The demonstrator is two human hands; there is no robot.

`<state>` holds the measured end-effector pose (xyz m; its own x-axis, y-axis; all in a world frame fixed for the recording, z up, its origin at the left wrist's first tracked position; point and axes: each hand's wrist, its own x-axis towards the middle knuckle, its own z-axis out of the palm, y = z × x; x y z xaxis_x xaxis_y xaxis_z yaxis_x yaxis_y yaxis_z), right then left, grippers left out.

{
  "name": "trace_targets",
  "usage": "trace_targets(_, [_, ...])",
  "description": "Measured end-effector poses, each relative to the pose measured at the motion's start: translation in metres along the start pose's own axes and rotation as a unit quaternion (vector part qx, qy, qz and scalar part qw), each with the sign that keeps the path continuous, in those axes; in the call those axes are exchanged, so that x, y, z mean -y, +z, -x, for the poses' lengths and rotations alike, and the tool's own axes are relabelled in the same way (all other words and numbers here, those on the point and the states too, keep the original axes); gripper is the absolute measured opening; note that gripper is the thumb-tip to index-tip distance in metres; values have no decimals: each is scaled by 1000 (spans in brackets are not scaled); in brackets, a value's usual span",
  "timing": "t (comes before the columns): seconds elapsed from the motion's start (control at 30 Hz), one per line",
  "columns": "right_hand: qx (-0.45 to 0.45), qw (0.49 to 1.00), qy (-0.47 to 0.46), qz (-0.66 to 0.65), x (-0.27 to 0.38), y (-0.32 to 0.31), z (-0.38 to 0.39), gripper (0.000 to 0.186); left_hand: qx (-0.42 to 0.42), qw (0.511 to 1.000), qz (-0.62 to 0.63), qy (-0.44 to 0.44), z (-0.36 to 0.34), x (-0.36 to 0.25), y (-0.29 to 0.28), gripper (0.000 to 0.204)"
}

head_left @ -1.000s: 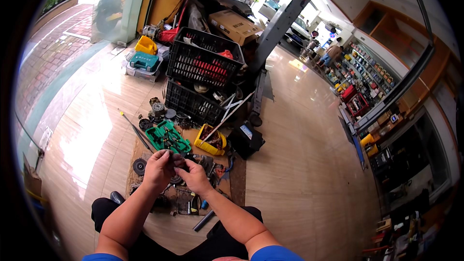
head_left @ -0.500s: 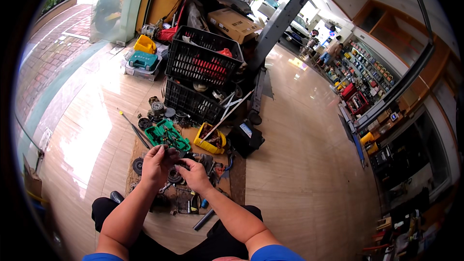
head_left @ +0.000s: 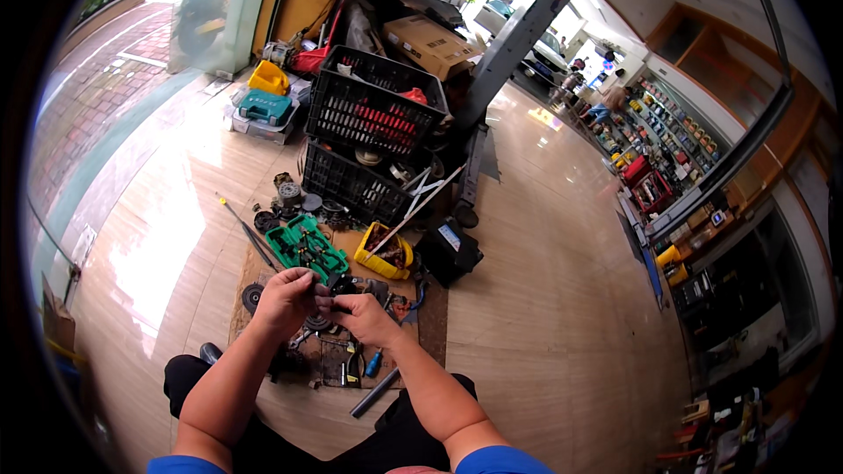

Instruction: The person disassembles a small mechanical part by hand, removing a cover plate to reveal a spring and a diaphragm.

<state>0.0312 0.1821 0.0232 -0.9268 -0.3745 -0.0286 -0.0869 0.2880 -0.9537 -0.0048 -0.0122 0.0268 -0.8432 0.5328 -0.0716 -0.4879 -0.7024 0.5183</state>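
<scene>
My left hand [head_left: 286,298] and my right hand [head_left: 363,319] meet over a cardboard mat [head_left: 426,342] on the floor, fingers pinched round a small dark item too small to name. Below and around them lie dark round metal parts [head_left: 252,297], a blue-handled tool [head_left: 375,362], hand tools and a grey tube [head_left: 375,393]. Just beyond my fingers sit an open green tool case [head_left: 306,247] and a yellow bin [head_left: 383,250] holding brownish parts. A long thin rod [head_left: 247,228] lies left of the case.
Stacked black crates [head_left: 373,114] and a black box [head_left: 446,253] stand ahead, with a teal case [head_left: 264,110] at left. A grey lift post [head_left: 518,26] rises behind. A person [head_left: 606,105] stands by shelves at the right. A glass door [head_left: 202,9] opens onto paving.
My fingers have shifted a little at the small dark item, and my right hand has edged slightly to the right. The whole view has moved slightly.
</scene>
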Motion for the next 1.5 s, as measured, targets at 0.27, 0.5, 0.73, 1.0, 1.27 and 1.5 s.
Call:
trace_targets(0.27, [50, 974, -30, 218, 6, -13, 6, 16, 11, 968, -205, -141, 4, -2, -6, 19])
trace_targets(0.5, [71, 941, -35, 329, -7, -16, 4, 17, 28, 888, -422, -180, 10, 0, 3, 21])
trace_targets(0.73, [96, 914, -20, 393, -12, -13, 3, 15, 26, 820, -549, -161, 15, 5, 12, 20])
trace_targets(1.0, [141, 893, 16, 427, -2, -6, 2, 16, 50, 712, -694, -94, 16, 13, -7, 27])
trace_targets(1.27, [73, 918, 17, 390, -3, 2, -1, 17, 36, 613, -788, -34, 16, 34, -21, 26])
trace_targets(1.5, [19, 937, 24, 349, 3, 3, -1, 18, -17, 609, -793, -17, 16, 36, -15, 25])
